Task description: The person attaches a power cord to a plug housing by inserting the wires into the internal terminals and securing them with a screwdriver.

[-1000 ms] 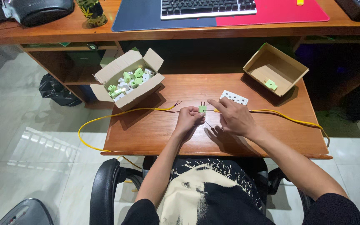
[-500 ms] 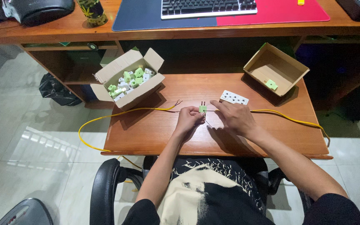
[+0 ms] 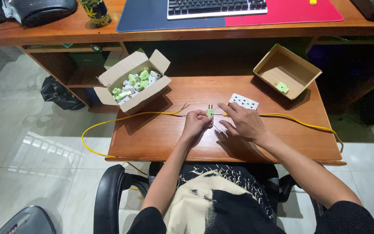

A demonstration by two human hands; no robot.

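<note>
My left hand (image 3: 196,123) pinches a small green plug (image 3: 211,112) with two metal prongs pointing away from me, in the middle of the low wooden table (image 3: 161,138). My right hand (image 3: 244,122) rests just right of it, fingers spread, fingertips touching the end of a yellow cable (image 3: 291,119) that meets the plug. A white multi-socket block (image 3: 243,102) lies just beyond my right hand.
An open cardboard box (image 3: 133,84) with several green and white plugs sits at the table's back left. A second box (image 3: 287,71) at the back right holds one green plug (image 3: 282,88). Another yellow cable (image 3: 122,119) loops off the left edge. A desk with a keyboard (image 3: 217,8) stands behind.
The green plug has shifted slightly right and away from me in my left hand. My right hand has drawn back a little and spread its fingers.
</note>
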